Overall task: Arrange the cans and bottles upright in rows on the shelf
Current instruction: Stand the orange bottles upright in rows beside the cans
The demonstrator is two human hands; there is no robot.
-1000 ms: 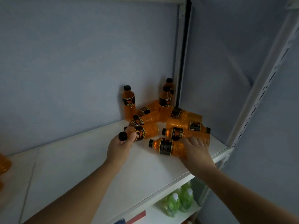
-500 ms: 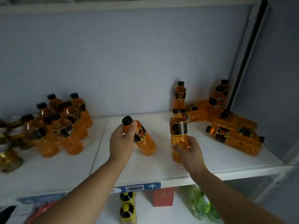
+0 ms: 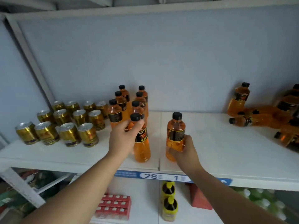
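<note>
near-left bottle (image 3: 142, 147): orange, black cap, black label with gold print | near-right bottle (image 3: 176, 130): orange, black cap, dark label | cans (image 3: 69, 133): gold, silver tops, dark band low | shelf (image 3: 226, 151): white | back wall (image 3: 161, 62): pale blue-grey | shelf-edge tag (image 3: 129, 174): blue, white oval | cartons (image 3: 113, 206): red, white squares

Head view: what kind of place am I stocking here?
Most likely a small shop or its stockroom: a white metal shelf with a blue numbered label strip on its front edge, gold drink cans and orange plastic bottles with black caps stocked in multiples, red cartons below.
</note>
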